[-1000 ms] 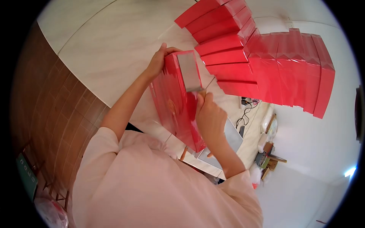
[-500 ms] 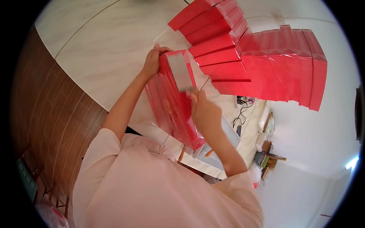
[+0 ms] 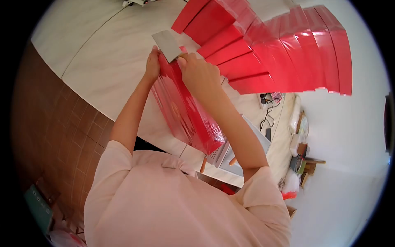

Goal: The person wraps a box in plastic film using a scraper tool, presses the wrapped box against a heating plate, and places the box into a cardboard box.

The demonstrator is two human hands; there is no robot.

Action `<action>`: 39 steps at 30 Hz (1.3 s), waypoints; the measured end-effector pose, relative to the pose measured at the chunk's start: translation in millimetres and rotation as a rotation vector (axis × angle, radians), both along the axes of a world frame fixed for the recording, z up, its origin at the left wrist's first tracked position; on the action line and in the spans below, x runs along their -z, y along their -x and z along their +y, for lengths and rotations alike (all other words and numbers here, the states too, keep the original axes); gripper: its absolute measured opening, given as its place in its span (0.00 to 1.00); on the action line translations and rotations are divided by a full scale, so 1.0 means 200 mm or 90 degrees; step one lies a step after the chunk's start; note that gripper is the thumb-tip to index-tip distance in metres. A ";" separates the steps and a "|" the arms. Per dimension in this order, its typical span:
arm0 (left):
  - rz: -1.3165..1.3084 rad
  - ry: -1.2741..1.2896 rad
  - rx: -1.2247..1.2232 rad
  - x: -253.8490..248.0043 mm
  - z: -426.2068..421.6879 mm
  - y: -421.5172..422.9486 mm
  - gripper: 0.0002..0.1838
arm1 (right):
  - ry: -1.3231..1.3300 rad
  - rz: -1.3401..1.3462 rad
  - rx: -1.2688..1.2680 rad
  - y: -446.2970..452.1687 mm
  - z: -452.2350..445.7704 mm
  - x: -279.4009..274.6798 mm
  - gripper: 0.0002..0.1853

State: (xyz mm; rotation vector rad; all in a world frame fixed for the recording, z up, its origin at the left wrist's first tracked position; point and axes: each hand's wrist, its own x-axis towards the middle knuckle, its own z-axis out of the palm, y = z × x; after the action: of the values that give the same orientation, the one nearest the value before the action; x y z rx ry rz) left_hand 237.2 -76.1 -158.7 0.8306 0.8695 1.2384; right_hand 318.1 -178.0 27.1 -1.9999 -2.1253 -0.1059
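A long red box [image 3: 187,111] in shiny clear film lies on the table in front of my chest. At its far end, my left hand [image 3: 152,66] grips the left side, with some fingers hidden behind the box. My right hand [image 3: 201,76] is closed around the handle of a flat metal scraper [image 3: 168,46], most of that handle being covered by the fingers. The scraper's wide grey blade lies over the box's far top end and sticks out past it. Whether the blade presses on the film I cannot tell.
Stacked red boxes [image 3: 284,53] in film stand beyond my right hand. Right of the box lies a flat grey plate [image 3: 251,131], with wooden handles [image 3: 203,164] near the table edge. A black cable [image 3: 269,115] and assorted items [image 3: 302,160] lie farther right. Tiled floor [image 3: 74,123] shows left.
My right hand has moved the scraper away from me, from the box's upper face to its far end, and the blade has turned. My left hand still holds the far left side.
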 end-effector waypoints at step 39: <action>-0.031 -0.023 0.022 0.19 0.12 0.08 0.29 | 0.212 0.111 0.345 -0.37 -1.60 -0.07 0.13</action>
State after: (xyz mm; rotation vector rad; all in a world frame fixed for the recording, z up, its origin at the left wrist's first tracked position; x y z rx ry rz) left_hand 221.2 -51.4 -196.2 0.8371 0.7932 1.2423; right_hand 391.3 -497.4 41.8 -2.6182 -1.5262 0.3451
